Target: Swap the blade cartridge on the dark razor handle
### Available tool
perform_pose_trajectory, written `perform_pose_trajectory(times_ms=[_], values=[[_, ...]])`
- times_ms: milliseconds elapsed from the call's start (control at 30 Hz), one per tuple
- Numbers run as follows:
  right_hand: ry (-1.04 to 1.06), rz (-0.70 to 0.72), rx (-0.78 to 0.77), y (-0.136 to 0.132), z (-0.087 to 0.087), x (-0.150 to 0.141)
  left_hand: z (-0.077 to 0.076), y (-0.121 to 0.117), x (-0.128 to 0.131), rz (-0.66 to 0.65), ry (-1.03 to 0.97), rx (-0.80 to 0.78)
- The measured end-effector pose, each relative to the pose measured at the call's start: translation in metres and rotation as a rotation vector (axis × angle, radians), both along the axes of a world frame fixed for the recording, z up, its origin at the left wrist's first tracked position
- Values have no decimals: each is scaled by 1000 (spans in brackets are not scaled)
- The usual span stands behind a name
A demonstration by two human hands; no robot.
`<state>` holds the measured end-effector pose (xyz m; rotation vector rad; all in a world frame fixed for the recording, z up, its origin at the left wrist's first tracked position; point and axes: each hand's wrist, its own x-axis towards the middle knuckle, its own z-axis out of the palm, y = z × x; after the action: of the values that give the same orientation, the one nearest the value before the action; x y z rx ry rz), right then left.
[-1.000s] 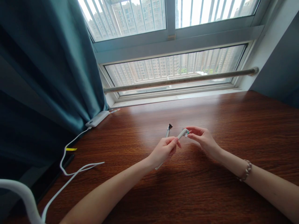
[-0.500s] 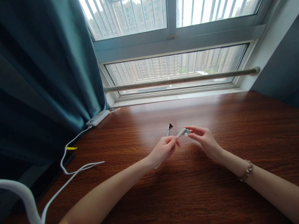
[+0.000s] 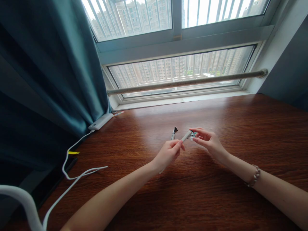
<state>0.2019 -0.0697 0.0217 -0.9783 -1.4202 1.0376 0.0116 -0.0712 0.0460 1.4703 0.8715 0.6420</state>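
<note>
Near the middle of the table, my left hand (image 3: 169, 151) is closed around a slim white strip (image 3: 186, 136) with a row of small dark teeth along one edge. My right hand (image 3: 209, 140) pinches a small clear and teal piece (image 3: 193, 136) at the strip's far end; its fingers partly hide that piece. One of my right fingertips is at the strip's tip. Behind my left hand shows a slim brush (image 3: 173, 134) with dark bristles and a silvery neck. Its middle is hidden, and I cannot tell whether it touches my left hand.
The brown wood-grain table (image 3: 260, 134) runs up to a barred window. On the left, a white power bank (image 3: 101, 122) lies by the blue curtain (image 3: 60, 64) with a white cable (image 3: 64, 163) attached. A yellow tag (image 3: 73, 153) is beside the cable. A pipe (image 3: 187, 83) crosses the window.
My right fingers have shifted slightly at the strip's tip, and the clear and teal piece sits at a different angle between them. My left hand and the brush look nearly unchanged.
</note>
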Motion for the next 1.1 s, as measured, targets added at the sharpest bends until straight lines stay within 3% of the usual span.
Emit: perform_pose_trajectory(times_ms=[167, 533, 733, 967, 1100], values=[[-28, 10, 4, -2, 2, 0, 1, -1, 0, -45, 34, 32], [-54, 23, 7, -3, 3, -1, -4, 10, -4, 81, 151, 80], [-50, -1, -28, -1, 0, 0, -3, 5, -3, 7, 108, 57], [-57, -6, -69, -1, -1, 1, -5, 9, -4, 60, 155, 85], [-50, -12, -69, -1, -1, 1, -5, 5, -3, 16, 94, 70]])
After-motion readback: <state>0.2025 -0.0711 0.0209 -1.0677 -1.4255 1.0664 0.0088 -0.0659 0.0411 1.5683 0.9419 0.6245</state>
